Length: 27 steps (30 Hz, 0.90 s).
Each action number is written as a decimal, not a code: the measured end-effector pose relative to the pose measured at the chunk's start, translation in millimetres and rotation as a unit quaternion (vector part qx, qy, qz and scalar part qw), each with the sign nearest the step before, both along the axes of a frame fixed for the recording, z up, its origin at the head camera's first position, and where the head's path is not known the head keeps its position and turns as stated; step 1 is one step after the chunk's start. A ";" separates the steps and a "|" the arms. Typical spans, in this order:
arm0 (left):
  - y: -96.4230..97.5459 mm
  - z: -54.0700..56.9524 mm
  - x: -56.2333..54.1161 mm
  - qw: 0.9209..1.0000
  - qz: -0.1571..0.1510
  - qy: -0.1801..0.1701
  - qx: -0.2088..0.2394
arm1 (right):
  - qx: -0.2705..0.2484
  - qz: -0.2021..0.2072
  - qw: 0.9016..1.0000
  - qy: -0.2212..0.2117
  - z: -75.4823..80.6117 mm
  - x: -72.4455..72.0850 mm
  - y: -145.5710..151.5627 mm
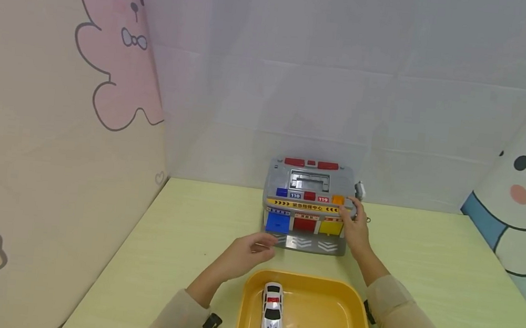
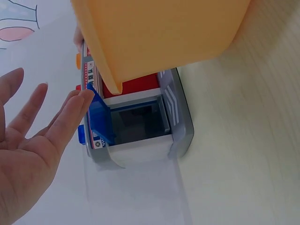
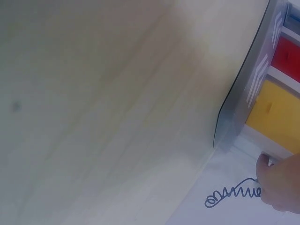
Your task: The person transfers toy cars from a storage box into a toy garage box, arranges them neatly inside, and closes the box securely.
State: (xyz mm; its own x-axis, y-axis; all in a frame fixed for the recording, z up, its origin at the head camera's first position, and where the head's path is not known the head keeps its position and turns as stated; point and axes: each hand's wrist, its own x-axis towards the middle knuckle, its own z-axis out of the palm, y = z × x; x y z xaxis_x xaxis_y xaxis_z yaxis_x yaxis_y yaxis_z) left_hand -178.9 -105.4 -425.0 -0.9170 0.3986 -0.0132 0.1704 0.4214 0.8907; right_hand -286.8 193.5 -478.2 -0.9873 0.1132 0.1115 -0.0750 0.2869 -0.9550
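Note:
A grey toy garage point(image 1: 277, 180) with blue, red and yellow doors stands against the back wall. Its blue door point(image 2: 100, 115) is swung up, showing a dark bay behind it in the left wrist view. Just in front of that door is my left hand point(image 1: 245, 256), fingers loosely extended and holding nothing. My right hand point(image 1: 355, 230) grips the garage's right end, thumb at the front and fingers over the upper corner. The red door point(image 1: 304, 224) and yellow door point(image 1: 330, 227) are down. Nearer to me, a white toy police car point(image 1: 272, 315) lies in a yellow tray point(image 1: 309, 279).
The tray's wall fills the top of the left wrist view. A dark coiled cord point(image 3: 232, 192) hangs by the garage's right side, near a small white piece point(image 1: 360, 189). Cloth walls with cartoon prints border the pale yellow table point(image 1: 425, 253).

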 end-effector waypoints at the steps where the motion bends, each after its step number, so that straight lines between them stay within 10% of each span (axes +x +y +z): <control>1: 0.2 0.2 1.3 1.000 -0.002 -0.004 -0.001 | -0.003 0.000 1.000 -0.002 -0.4 -0.1 -0.1; 27: 17.8 -3.8 35.8 0.989 -0.044 -0.055 -0.127 | -0.001 0.001 1.000 0.009 0.7 1.0 -0.8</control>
State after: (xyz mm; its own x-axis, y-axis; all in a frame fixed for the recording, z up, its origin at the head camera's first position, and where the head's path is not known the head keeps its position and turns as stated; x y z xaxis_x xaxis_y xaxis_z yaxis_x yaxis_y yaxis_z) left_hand -143.2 -87.5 -428.8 -0.8668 0.4474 -0.2200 0.1245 0.6215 0.7735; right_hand -285.8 192.6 -477.5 -0.9855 0.1115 0.1281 -0.0919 0.2843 -0.9543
